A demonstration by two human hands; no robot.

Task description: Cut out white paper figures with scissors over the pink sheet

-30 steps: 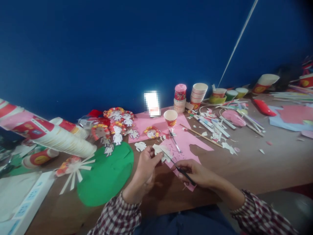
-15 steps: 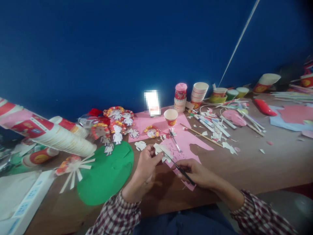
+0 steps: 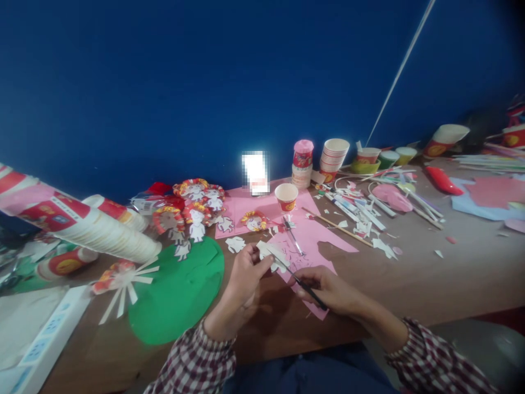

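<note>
My left hand (image 3: 248, 279) is closed, pinching a small white paper cutout (image 3: 264, 250) between thumb and fingers. My right hand (image 3: 318, 284) grips what look like black-handled scissors (image 3: 308, 293), seen edge-on, their thin metal blades pointing left and lying against the paper. Whether the blades are parted I cannot tell. Below both hands lies a cut sheet of pink paper (image 3: 318, 238) with scraps and a slim pen-like tool (image 3: 294, 235) on it. A white figure cutout (image 3: 235, 244) rests just beyond my left hand.
A paper cup (image 3: 286, 197) stands beyond my hands. At left are a green paper disc (image 3: 176, 301), a leaning cup stack (image 3: 102, 235) and several decorated paper figures (image 3: 197, 221). Markers (image 3: 348, 210), scraps and a stick (image 3: 344, 229) lie right, before a blue wall (image 3: 205, 82).
Almost nothing differs. The white paper and the scissor blades have shifted very slightly; both hands keep their holds, and the view has moved a touch.
</note>
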